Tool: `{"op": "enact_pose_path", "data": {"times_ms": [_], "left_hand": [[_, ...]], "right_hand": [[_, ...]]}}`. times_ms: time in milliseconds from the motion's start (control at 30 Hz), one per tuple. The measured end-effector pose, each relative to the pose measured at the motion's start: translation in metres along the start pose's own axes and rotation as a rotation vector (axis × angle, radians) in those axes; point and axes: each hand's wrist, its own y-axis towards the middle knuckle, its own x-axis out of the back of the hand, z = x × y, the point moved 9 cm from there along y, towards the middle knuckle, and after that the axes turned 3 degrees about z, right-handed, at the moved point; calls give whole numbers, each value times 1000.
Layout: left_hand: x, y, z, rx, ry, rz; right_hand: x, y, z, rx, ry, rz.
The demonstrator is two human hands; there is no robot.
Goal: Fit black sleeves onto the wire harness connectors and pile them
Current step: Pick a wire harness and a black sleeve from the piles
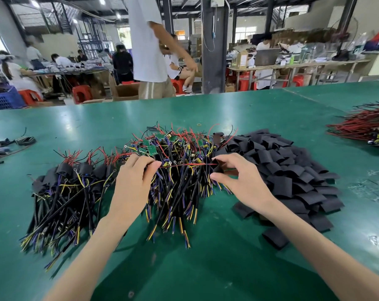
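Above the unsleeved harness pile (180, 170), the left hand (134, 181) pinched a red wire (184, 165) while the right hand (238, 177) pinched a black sleeve (218, 166) on it.

Black sleeves (293, 170) heaped right, wire harnesses (180, 183) piled centre

A broad green matte tabletop (206, 268) fills the lower half of the view. Beyond its far edge at 12 o'clock stands a dark square steel pillar (214, 51), with a person in a white T-shirt (147, 40) just beside it toward 11. Red plastic stools (82, 94) and an open brown cardboard box (125, 92) sit on the floor below. At 10 o'clock people sit at a long cluttered workbench (75, 70) before blue metal racking (90, 35). A blue plastic crate (4, 98) lies at 9. At 2 o'clock runs a pale wooden bench (293, 67) piled with boxes. White ceiling lights (101, 0) glow at 11.
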Motion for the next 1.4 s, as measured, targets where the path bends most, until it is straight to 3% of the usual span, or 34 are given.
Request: {"op": "enact_pose_path", "data": {"times_ms": [267, 433, 533, 700, 867, 1033, 1400], "left_hand": [[0, -2, -11, -57, 24, 8], [-4, -6, -24, -106, 71, 3], [-10, -7, -27, -53, -26, 61], [-35, -14, -25, 87, -395, 222], [-54, -20, -18, 172, -540, 428], [-54, -19, -20, 167, -568, 429], [-49, -18, -20, 193, -594, 380]], "right_hand": [[2, 0, 2, 46, -71, 6], [-8, -8, 22, 278, -562, -1], [-16, -14, 35, 382, -702, -32], [-35, -22, 46, 442, -662, 48], [-39, -23, 45, 403, -607, 106], [-39, -21, 35, 297, -550, 147], [-48, -22, 28, 330, -491, 253]]}}
